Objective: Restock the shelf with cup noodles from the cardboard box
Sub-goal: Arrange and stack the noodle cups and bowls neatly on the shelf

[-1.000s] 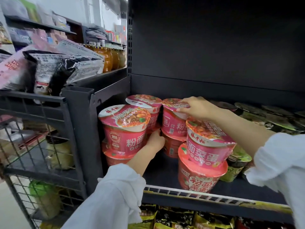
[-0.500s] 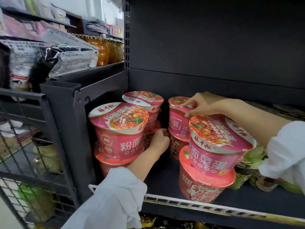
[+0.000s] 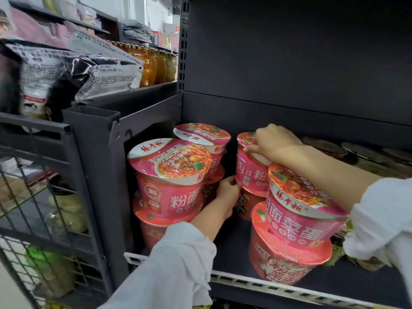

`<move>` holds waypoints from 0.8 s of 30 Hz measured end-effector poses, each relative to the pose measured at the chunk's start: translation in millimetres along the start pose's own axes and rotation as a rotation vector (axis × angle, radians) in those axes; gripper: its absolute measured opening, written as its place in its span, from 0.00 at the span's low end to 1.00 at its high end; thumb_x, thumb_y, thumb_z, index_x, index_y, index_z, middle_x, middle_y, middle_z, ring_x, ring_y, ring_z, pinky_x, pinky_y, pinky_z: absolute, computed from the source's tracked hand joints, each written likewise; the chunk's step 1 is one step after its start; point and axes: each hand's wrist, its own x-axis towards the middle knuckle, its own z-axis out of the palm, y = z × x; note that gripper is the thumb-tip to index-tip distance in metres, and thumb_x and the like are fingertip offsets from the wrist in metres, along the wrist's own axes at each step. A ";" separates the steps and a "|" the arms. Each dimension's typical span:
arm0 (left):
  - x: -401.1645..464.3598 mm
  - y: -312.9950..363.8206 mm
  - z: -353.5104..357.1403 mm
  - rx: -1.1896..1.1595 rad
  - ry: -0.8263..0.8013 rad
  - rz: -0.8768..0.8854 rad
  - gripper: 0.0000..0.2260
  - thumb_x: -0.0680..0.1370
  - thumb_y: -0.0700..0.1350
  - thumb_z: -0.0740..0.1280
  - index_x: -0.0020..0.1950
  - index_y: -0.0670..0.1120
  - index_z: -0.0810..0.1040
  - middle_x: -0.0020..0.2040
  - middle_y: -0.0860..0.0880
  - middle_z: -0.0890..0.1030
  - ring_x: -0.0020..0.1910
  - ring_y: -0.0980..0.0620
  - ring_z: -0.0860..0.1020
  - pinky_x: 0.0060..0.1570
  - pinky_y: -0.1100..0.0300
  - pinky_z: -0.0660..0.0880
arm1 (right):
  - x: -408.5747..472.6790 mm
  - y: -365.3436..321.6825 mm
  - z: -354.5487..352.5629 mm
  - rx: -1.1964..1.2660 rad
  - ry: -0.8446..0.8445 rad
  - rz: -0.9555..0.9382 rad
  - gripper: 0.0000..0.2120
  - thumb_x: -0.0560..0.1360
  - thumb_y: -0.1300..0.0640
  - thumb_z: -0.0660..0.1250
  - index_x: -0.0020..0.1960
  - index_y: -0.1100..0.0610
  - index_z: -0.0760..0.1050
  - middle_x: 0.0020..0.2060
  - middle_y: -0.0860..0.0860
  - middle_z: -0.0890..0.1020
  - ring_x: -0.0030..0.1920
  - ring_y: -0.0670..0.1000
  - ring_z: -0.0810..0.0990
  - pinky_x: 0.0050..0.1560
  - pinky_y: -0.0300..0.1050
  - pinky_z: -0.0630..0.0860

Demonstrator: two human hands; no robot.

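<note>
Several cup noodles already stand stacked on the shelf (image 3: 256, 279), while the right hand (image 3: 273, 141) pinches the rear cup (image 3: 252, 172) at twelve o'clock, the left hand (image 3: 227, 190) gripping its base; box unseen.

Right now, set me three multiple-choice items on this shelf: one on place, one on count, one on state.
1. The right hand rests on:
A. the rear right cup's lid
B. the jars
C. the wire basket

2. Cup stacks at the shelf's left wall:
A. none
B. two
C. five

3. The left hand's fingers are:
A. hanging idle
B. curled at the rear right cup's base
C. gripping a snack bag

Key: 1 A, its fingers pinch that lid's rim; 2 B, one front, one behind; 3 B, they touch its lower edge.
</note>
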 end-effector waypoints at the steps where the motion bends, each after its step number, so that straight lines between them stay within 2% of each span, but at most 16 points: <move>1: 1.1 0.0 -0.8 0.027 0.018 0.001 0.15 0.79 0.41 0.63 0.66 0.45 0.73 0.61 0.45 0.78 0.51 0.52 0.75 0.52 0.57 0.73 | 1.6 -3.1 -0.2 -0.029 0.009 -0.002 0.23 0.75 0.39 0.62 0.52 0.58 0.80 0.45 0.56 0.81 0.42 0.56 0.78 0.39 0.46 0.73; 3: 0.7 3.4 -2.9 0.080 0.052 -0.006 0.16 0.77 0.40 0.64 0.65 0.43 0.72 0.62 0.44 0.77 0.58 0.48 0.75 0.55 0.56 0.71 | 3.1 -1.4 -2.4 -0.050 -0.005 -0.016 0.23 0.75 0.38 0.61 0.53 0.57 0.80 0.46 0.55 0.82 0.42 0.55 0.79 0.40 0.45 0.74; 5: 3.9 5.7 -4.8 0.105 0.079 -0.018 0.17 0.76 0.39 0.64 0.66 0.42 0.71 0.62 0.41 0.76 0.62 0.45 0.74 0.56 0.57 0.70 | 1.9 8.3 -6.6 0.086 -0.094 -0.016 0.24 0.73 0.37 0.64 0.59 0.52 0.79 0.55 0.53 0.82 0.52 0.55 0.80 0.47 0.46 0.76; 7: 7.5 9.5 -2.2 0.102 0.088 -0.038 0.17 0.77 0.38 0.63 0.65 0.39 0.72 0.61 0.40 0.76 0.62 0.43 0.74 0.57 0.56 0.71 | -1.5 15.7 -10.2 0.223 -0.229 -0.026 0.26 0.73 0.41 0.67 0.67 0.49 0.72 0.64 0.51 0.77 0.60 0.54 0.77 0.51 0.43 0.74; 9: 16.2 9.9 2.2 0.087 0.118 -0.052 0.13 0.78 0.39 0.62 0.61 0.36 0.74 0.59 0.40 0.78 0.59 0.41 0.77 0.58 0.55 0.74 | -2.6 18.5 -8.6 0.201 -0.272 -0.034 0.26 0.74 0.47 0.68 0.71 0.48 0.67 0.67 0.52 0.74 0.61 0.54 0.76 0.48 0.41 0.71; 11: 32.0 7.6 4.3 0.060 0.143 -0.071 0.07 0.77 0.37 0.62 0.48 0.34 0.76 0.52 0.39 0.80 0.54 0.41 0.79 0.57 0.49 0.77 | -2.3 18.9 -6.1 0.173 -0.239 -0.039 0.26 0.75 0.50 0.68 0.71 0.49 0.67 0.66 0.53 0.74 0.60 0.54 0.77 0.47 0.40 0.70; 13: 28.2 9.5 6.4 0.010 0.147 -0.065 0.09 0.77 0.34 0.63 0.36 0.38 0.71 0.40 0.41 0.78 0.48 0.43 0.80 0.53 0.49 0.78 | -4.5 19.8 -6.6 0.172 -0.210 -0.042 0.25 0.75 0.51 0.68 0.70 0.50 0.69 0.66 0.54 0.75 0.60 0.54 0.77 0.48 0.40 0.70; 16: 18.5 6.4 9.8 -0.008 0.191 -0.070 0.12 0.75 0.36 0.68 0.33 0.41 0.71 0.37 0.42 0.77 0.39 0.47 0.79 0.47 0.53 0.81 | -8.6 17.0 -8.8 0.171 -0.138 -0.052 0.24 0.73 0.48 0.69 0.68 0.49 0.72 0.64 0.53 0.77 0.59 0.54 0.78 0.48 0.41 0.70; 18: 11.1 2.4 9.3 -0.031 0.201 -0.072 0.10 0.75 0.36 0.68 0.34 0.39 0.73 0.35 0.42 0.77 0.29 0.50 0.78 0.31 0.64 0.79 | -9.2 9.5 -7.8 0.151 -0.072 -0.053 0.24 0.73 0.46 0.69 0.67 0.49 0.73 0.63 0.53 0.78 0.59 0.55 0.78 0.48 0.42 0.70; 19: 11.4 1.7 7.4 -0.048 0.188 -0.079 0.06 0.75 0.35 0.67 0.38 0.37 0.75 0.36 0.42 0.78 0.28 0.52 0.78 0.27 0.67 0.76 | -8.7 6.0 -7.4 0.132 -0.051 -0.057 0.24 0.73 0.45 0.68 0.67 0.49 0.73 0.62 0.53 0.78 0.59 0.55 0.78 0.48 0.43 0.70; 20: 12.2 2.3 5.1 -0.049 0.177 -0.078 0.03 0.75 0.35 0.67 0.44 0.36 0.76 0.41 0.42 0.79 0.34 0.51 0.80 0.31 0.66 0.76 | -7.6 4.4 -7.3 0.114 -0.052 -0.060 0.25 0.73 0.44 0.68 0.68 0.49 0.72 0.62 0.53 0.78 0.59 0.55 0.78 0.47 0.43 0.70; 22: 10.3 6.7 1.6 -0.011 0.145 -0.087 0.12 0.77 0.39 0.64 0.59 0.35 0.74 0.53 0.45 0.77 0.52 0.48 0.77 0.46 0.61 0.73 | -6.3 6.5 -10.1 0.102 -0.093 -0.061 0.26 0.72 0.41 0.67 0.68 0.48 0.72 0.62 0.52 0.78 0.59 0.54 0.78 0.46 0.42 0.70; 24: 8.7 11.0 0.4 -0.016 0.050 -0.109 0.16 0.80 0.41 0.59 0.67 0.38 0.69 0.61 0.47 0.75 0.60 0.47 0.73 0.51 0.61 0.67 | -6.2 15.0 -14.6 0.132 -0.165 -0.049 0.26 0.72 0.42 0.68 0.68 0.49 0.72 0.64 0.51 0.77 0.59 0.53 0.77 0.47 0.42 0.70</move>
